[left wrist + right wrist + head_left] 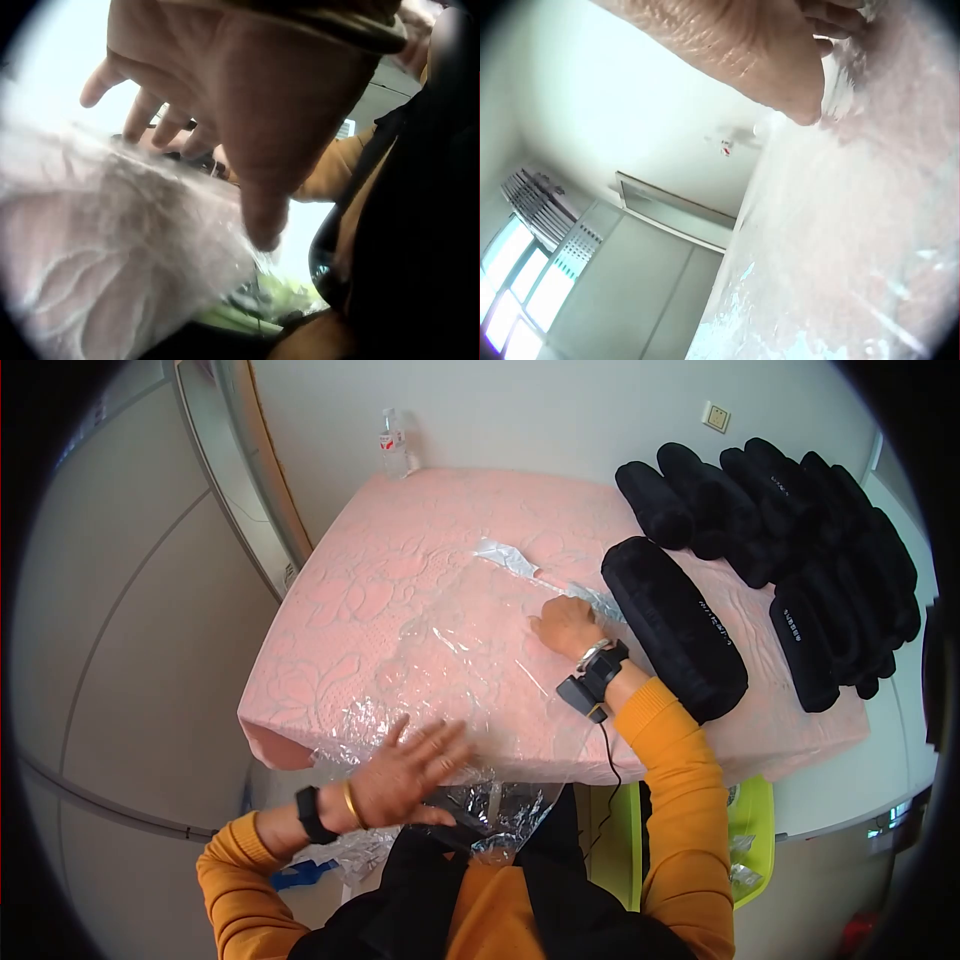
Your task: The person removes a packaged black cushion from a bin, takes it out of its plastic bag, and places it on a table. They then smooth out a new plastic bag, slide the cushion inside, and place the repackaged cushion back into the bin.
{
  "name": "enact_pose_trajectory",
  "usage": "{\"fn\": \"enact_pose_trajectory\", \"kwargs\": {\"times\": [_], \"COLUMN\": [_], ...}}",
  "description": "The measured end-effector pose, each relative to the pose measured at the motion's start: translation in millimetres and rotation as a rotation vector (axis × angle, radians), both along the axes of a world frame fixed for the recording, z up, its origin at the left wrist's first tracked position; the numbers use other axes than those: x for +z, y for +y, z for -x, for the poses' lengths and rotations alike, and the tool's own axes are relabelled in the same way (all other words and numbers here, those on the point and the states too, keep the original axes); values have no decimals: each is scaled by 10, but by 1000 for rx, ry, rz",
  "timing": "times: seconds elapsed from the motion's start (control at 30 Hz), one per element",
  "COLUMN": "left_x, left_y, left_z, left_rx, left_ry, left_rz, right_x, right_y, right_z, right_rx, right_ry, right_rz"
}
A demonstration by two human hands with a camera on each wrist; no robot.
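Just right of your right hand (pixel 568 627), the black bolster (pixel 675 630) slants far-left to near-right. Your left hand (pixel 408 775) is spread over clear plastic (pixel 375 718); whether your right hand pinches it, I can't tell.

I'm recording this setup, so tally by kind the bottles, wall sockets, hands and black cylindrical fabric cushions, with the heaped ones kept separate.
Clear plastic bottle: 1
Pale square wall socket: 1
Bare left hand and right hand: 2
Large black cylindrical fabric cushion nearest the right hand: 1
Heaped black cushions: overlapping, no exact count
Total counted: 5
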State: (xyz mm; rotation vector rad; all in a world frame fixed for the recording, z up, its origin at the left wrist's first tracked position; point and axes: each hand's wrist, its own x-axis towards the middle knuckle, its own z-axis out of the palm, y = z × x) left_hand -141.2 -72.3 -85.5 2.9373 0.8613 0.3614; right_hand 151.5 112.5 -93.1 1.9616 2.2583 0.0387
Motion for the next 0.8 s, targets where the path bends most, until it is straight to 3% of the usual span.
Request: {"fn": "enact_pose_trajectory", "kwargs": {"times": [0.07,0.17,0.33,0.47,0.57,0.63,0.77,0.8], "left_x": [-126,-228,-333,9,161,123,405,381], "left_y": [-41,36,402,879,1124,1241,1075,1028], "left_z": [19,189,559,924,1283,1448,1359,1282], "left_rx": [-33,38,-16,94,273,539,650,597], "left_ry": [65,175,137,2,61,92,2,-33], "left_rz": [8,-249,-348,-397,-344,-706,-707,-651], "right_x": [-55,-361,-279,-85,80,91,336,460], "right_y": [-8,61,-15,-187,-387,-515,-849,-960], "right_z": [-73,-433,-476,-304,-174,-146,-24,60], "right_rx": [2,106,50,100,81,97,103,98], "right_ry": [6,-86,-141,-152,-37,-15,88,151], "right_rz": [-12,-356,-378,-220,-103,-88,-36,-18]}}
